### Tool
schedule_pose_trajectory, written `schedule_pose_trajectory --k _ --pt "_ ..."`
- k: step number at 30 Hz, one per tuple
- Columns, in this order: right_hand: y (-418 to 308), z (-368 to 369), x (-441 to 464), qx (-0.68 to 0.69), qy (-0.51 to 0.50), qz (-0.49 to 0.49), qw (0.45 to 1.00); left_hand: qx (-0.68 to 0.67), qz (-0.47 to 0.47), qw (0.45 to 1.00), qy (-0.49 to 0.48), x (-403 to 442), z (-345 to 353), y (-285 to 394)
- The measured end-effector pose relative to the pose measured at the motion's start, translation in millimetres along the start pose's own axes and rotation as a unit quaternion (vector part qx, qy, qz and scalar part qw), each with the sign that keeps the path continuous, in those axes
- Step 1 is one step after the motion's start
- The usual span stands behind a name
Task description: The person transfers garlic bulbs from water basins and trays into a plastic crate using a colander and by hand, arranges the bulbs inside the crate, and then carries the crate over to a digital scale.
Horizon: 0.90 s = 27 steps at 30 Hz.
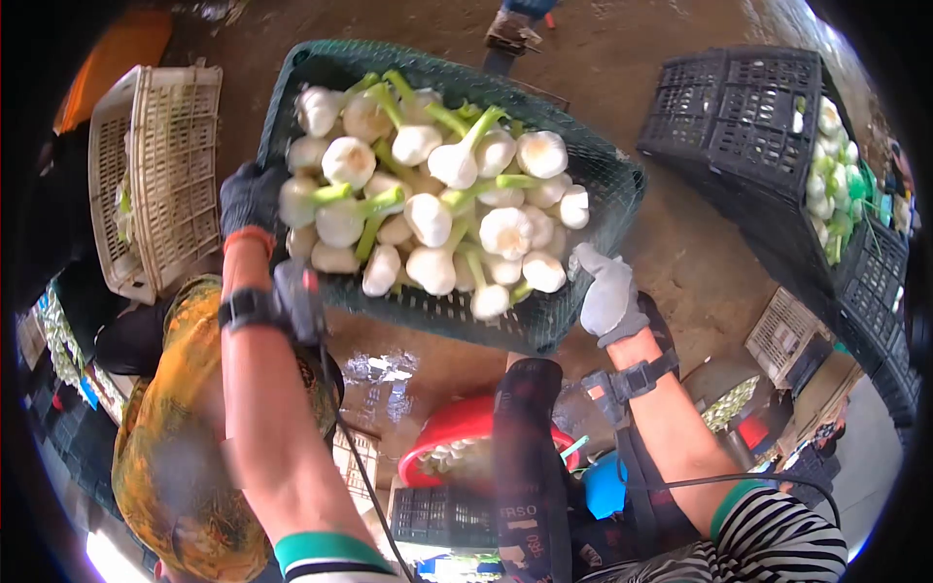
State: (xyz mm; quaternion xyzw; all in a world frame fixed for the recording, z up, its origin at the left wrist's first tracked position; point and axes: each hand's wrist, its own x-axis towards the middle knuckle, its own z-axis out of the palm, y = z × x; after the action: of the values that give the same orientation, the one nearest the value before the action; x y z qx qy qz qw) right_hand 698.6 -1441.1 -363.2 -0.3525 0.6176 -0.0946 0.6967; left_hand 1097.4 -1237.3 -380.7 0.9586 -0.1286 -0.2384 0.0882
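A dark green plastic crate (pixel 610 199), heaped with white garlic bulbs (pixel 506 232) on short green stalks, is in front of me. My left hand (pixel 254 198), in a dark glove, grips the crate's left side, its fingertips partly hidden. My right hand (pixel 609 297), in a light grey glove, is closed at the near right corner of the crate, with some of its fingers out of sight. Both wrists carry strapped-on black devices, and a cable runs from each.
A cream crate (pixel 175 180) stands at left beside a person in a yellow patterned top (pixel 190 437). Black crates (pixel 734 107) holding more garlic are at right. Below are a red basin (pixel 428 442) and a blue object (pixel 604 486). The brown floor (pixel 593 87) looks wet.
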Motion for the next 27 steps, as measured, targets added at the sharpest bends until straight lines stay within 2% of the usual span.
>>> schedule_pose_trajectory --k 2,3,5,6,8,9,10,11,12,14,16,17,18,19,20,21,22,23,24,25,26,27 --pt "-5.1 -13.5 -14.5 -0.036 -0.007 -0.026 0.999 -0.082 0.03 0.996 0.0 -39.0 -5.2 -2.8" --pt "-12.5 -25.1 -26.2 -0.07 -0.002 -0.008 0.997 -0.147 0.027 0.989 0.003 -63.1 -4.9 -8.6" --pt "-32.6 -46.7 -55.8 -0.057 0.029 -0.008 0.998 -0.253 -0.023 0.967 0.014 -110.5 -14.0 -2.5" --pt "-42.5 -51.5 -71.9 -0.047 0.034 -0.009 0.998 -0.287 -0.073 0.955 0.021 -139.5 -26.2 6.9" --pt "-73.8 -61.0 -107.4 -0.046 0.036 -0.044 0.997 -0.336 -0.112 0.935 0.02 -186.6 -44.8 -5.1" --pt "-98.4 -70.6 -127.8 -0.239 -0.008 -0.131 0.962 -0.362 -0.151 0.92 0.018 -213.7 -61.8 8.2" --pt "-122.7 -79.1 -149.1 -0.419 -0.044 -0.215 0.881 -0.388 -0.186 0.903 0.014 -241.6 -78.2 22.3" --pt "-140.1 -83.0 -168.9 -0.3 -0.02 -0.125 0.946 -0.384 -0.181 0.905 0.022 -267.4 -90.4 19.8" --pt "-159.4 -84.6 -185.9 -0.172 -0.001 -0.034 0.984 -0.382 -0.174 0.907 0.03 -292.5 -100.2 17.4" --pt "-188.2 -92.9 -215.7 -0.205 -0.038 -0.083 0.975 -0.344 -0.175 0.921 0.057 -339.2 -126.6 35.4" --pt "-200.7 -117.8 -236.0 -0.258 -0.014 -0.134 0.957 -0.456 -0.213 0.862 0.066 -384.3 -143.4 49.6" --pt "-230.3 -113.1 -255.4 -0.24 -0.02 -0.128 0.962 -0.424 -0.242 0.872 0.033 -408.0 -161.0 64.9" --pt "-237.5 -127.1 -262.9 -0.323 -0.039 -0.214 0.921 -0.389 -0.273 0.88 0.012 -430.2 -175.8 75.4" --pt "-240.6 -144.7 -263.1 -0.402 -0.064 -0.295 0.864 -0.428 -0.259 0.865 0.035 -449.0 -173.7 72.0" --pt "-234.3 -131.5 -255.0 -0.48 -0.088 -0.381 0.785 -0.477 -0.244 0.842 0.062 -437.2 -169.4 54.9" --pt "-243.4 -135.5 -259.7 -0.524 -0.089 -0.398 0.748 -0.447 -0.211 0.868 0.048 -441.5 -173.2 57.2" --pt "-261.5 -116.4 -274.7 -0.234 -0.053 -0.113 0.964 -0.413 -0.186 0.89 0.046 -448.5 -180.8 65.8" --pt "-263.7 -118.0 -273.1 -0.199 -0.051 -0.102 0.973 -0.252 -0.049 0.964 0.07 -451.9 -184.2 68.6" --pt "-265.9 -120.3 -271.9 -0.164 -0.048 -0.091 0.981 -0.373 -0.15 0.91 0.098 -452.0 -180.7 74.9" --pt "-267.4 -123.3 -270.8 -0.128 -0.045 -0.08 0.988 -0.499 -0.232 0.825 0.126 -450.1 -175.0 88.0" --pt "-274.1 -142.4 -264.4 -0.148 -0.04 -0.107 0.982 -0.444 -0.233 0.859 0.108 -454.0 -190.4 123.2" --pt "-282.0 -161.1 -256.6 -0.168 -0.034 -0.134 0.976 -0.411 -0.185 0.888 0.091 -454.3 -155.2 95.1"
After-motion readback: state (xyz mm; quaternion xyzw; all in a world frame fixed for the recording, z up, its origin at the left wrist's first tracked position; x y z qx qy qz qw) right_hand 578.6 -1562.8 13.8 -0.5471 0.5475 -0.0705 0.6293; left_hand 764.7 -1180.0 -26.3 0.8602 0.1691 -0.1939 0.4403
